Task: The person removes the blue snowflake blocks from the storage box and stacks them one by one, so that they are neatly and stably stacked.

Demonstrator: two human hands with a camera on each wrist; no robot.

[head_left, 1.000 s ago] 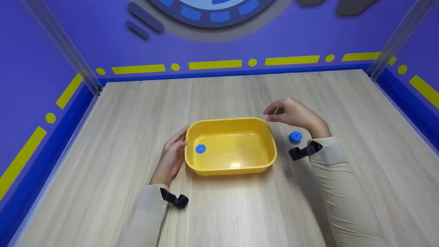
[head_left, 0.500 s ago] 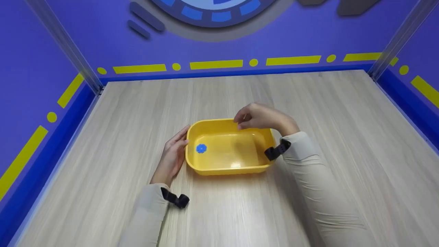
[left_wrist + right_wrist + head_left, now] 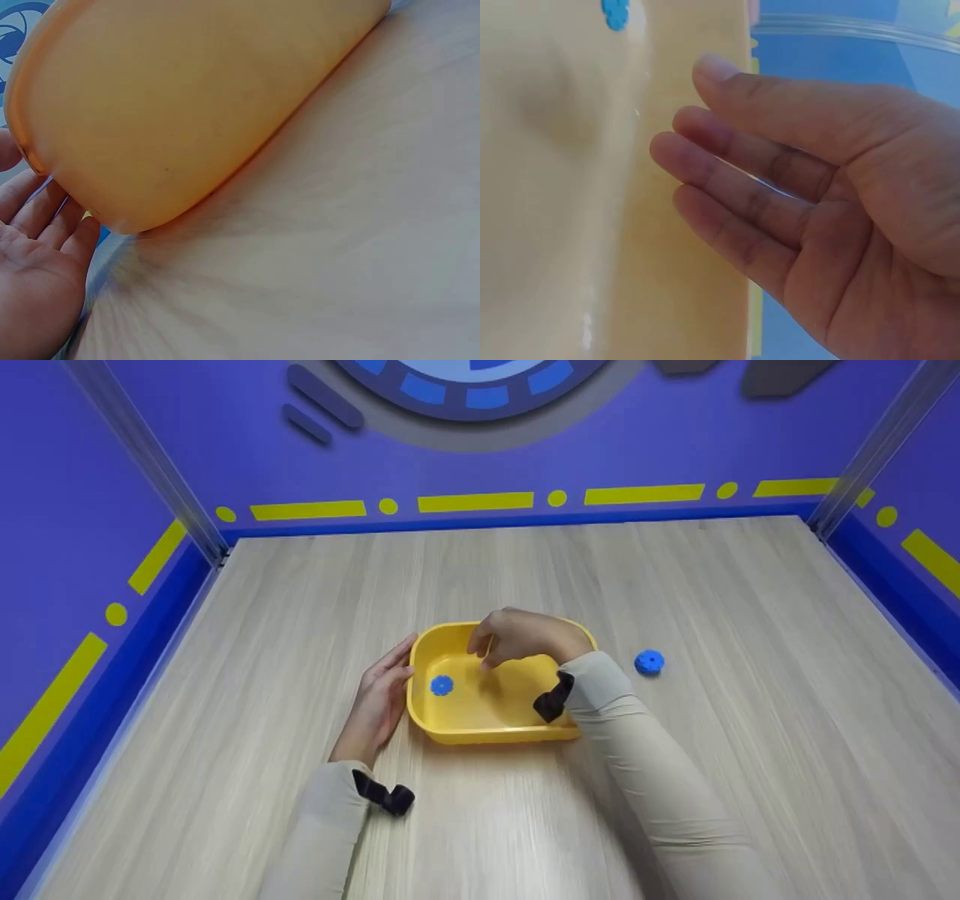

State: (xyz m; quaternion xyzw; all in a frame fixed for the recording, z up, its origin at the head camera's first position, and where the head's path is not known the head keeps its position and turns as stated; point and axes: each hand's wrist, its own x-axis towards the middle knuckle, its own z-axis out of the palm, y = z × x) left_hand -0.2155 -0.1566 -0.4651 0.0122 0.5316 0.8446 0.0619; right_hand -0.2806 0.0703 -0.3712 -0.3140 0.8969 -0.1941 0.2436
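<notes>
A yellow rectangular tub [image 3: 491, 735] with rounded corners stands mid-table. On its floor at the left lies a small blue flower-shaped piece [image 3: 442, 685], partly visible at the top of the right wrist view. My left hand [image 3: 375, 694] touches the tub's left wall from outside, its fingers mostly straight along the side in the left wrist view. Over the inside of the tub is my right hand [image 3: 521, 637], with its fingers loosely bent. Nothing shows between thumb and fingers in the right wrist view. The right forearm covers the tub's right end.
A thicker blue notched piece [image 3: 649, 662], perhaps a stack, lies on the wooden table [image 3: 720, 607] right of the tub. Purple-blue panels [image 3: 480, 465] with yellow markings enclose the back and sides. Black wrist cameras [image 3: 394, 799] stick out from the sleeves.
My right hand has moved left and lower, from beyond the tub's right rim to over its inside. The left hand, the tub and the blue pieces stay put.
</notes>
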